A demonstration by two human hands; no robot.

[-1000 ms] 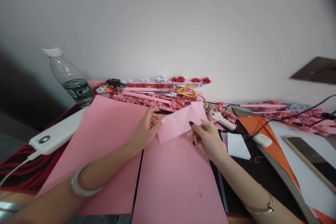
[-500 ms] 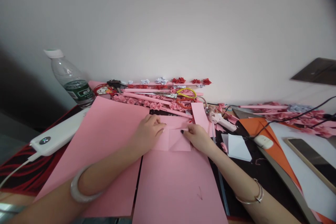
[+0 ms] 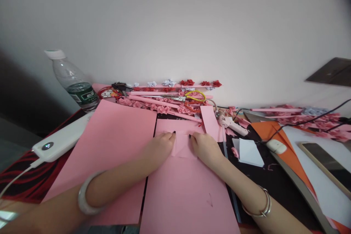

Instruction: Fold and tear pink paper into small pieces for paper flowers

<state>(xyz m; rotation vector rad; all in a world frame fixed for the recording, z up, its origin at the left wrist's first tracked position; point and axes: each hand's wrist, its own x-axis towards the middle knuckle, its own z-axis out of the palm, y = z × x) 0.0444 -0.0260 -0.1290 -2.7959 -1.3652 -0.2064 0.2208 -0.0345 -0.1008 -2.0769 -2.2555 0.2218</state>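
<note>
A small square of pink paper [image 3: 181, 146] with crease lines lies between my hands. My left hand [image 3: 161, 150] pinches its left side, thumb against curled fingers. On the other side, my right hand [image 3: 206, 147] grips the right edge, also with thumb and fingers pressed together. Both hands partly cover the square. Beneath it is a large pink sheet [image 3: 189, 190] with a small pen mark near its lower right. Another large pink sheet [image 3: 115, 146] lies to the left, under my left forearm.
Along the wall lie pink paper flower stems [image 3: 164, 109] and yellow-handled scissors [image 3: 195, 96]. A hot glue gun [image 3: 233, 126], white paper squares [image 3: 250, 153] and a phone [image 3: 329, 164] are on the right. A water bottle [image 3: 72, 80] and white power bank [image 3: 63, 139] stand left.
My left hand has shifted down along the small square's left side, its fingers now curled in a pinch. My right hand has moved slightly, still gripping the right edge.
</note>
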